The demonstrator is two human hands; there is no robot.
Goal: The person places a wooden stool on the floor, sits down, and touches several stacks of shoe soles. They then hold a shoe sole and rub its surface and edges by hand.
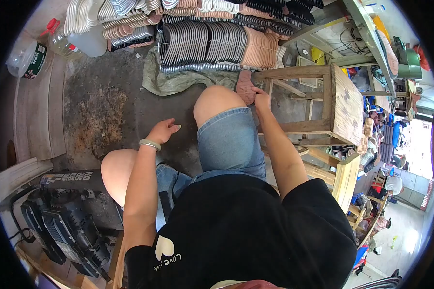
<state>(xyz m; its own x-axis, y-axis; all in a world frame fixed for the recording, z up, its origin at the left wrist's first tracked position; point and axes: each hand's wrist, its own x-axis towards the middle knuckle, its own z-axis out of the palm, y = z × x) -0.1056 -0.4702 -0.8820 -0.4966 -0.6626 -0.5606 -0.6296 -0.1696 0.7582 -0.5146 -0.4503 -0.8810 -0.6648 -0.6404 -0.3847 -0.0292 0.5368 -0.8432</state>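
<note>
My right hand (262, 99) pinches the edge of a dusty-pink insole (245, 87) between thumb and fingers, just beyond my knee. Faint marks show on the insole's face, and its upper end comes close to the stacked rows. Over the floor between my knees, my left hand (164, 131) holds nothing, its thumb and fingers apart. Ahead of both hands lie tightly packed rows of sole-shaped pieces: black ones (184, 43) on the left and pink ones (259, 47) on the right. A crumpled greenish sack (169, 83) spreads beneath them.
A wooden stool (347, 103) stands close to my right arm, with a wooden bench (345, 180) behind it. Dark machinery (67, 226) is at my lower left. A plastic tub (26, 59) and a red-capped bottle (62, 41) stand at the upper left. Another person (382, 223) is far right.
</note>
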